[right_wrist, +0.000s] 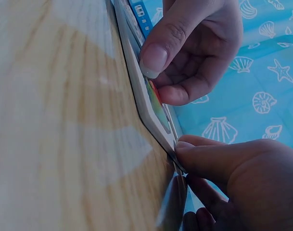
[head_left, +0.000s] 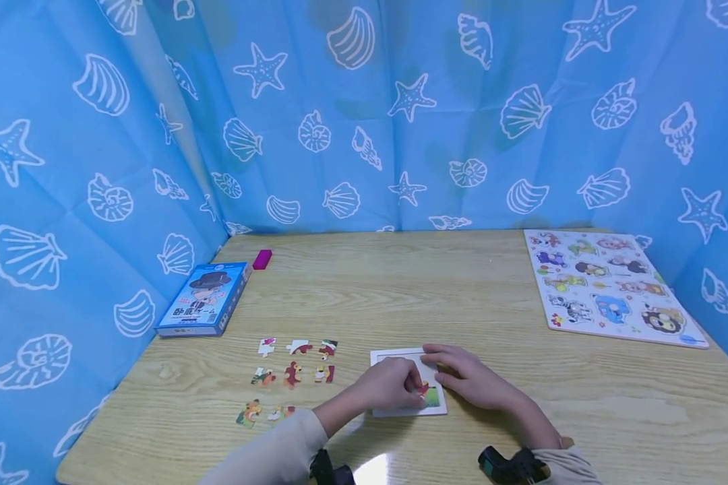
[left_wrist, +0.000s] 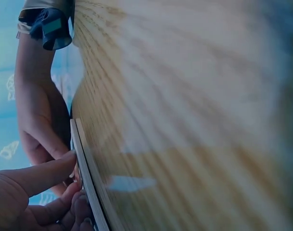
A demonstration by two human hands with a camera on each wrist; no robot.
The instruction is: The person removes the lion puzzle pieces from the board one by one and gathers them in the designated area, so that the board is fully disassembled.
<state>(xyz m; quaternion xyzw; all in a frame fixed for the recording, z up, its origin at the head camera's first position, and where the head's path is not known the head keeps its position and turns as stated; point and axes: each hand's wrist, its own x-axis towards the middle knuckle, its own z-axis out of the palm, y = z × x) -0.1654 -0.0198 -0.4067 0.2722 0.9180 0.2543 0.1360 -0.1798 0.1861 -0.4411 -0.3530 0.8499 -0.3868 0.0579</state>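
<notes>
A small white puzzle tray (head_left: 409, 412) lies on the table in front of me. My left hand (head_left: 393, 384) reaches over it, and its thumb and fingertips pinch a red and green puzzle piece (head_left: 423, 389) at the tray's lower right. In the right wrist view, that piece (right_wrist: 156, 102) shows just under the left fingertips, low in the tray. My right hand (head_left: 474, 380) rests against the tray's right side, its fingers stretched toward the upper right corner and the thumb at the edge. Left of the tray, several loose puzzle pieces (head_left: 292, 374) lie in rough rows.
At the back left lies a blue game box (head_left: 203, 300) with a magenta block (head_left: 262, 259) beside it. A white board of animal pictures (head_left: 613, 289) lies at the right. Blue shell-patterned curtains (head_left: 376, 121) stand behind and beside the wooden table (head_left: 388, 283).
</notes>
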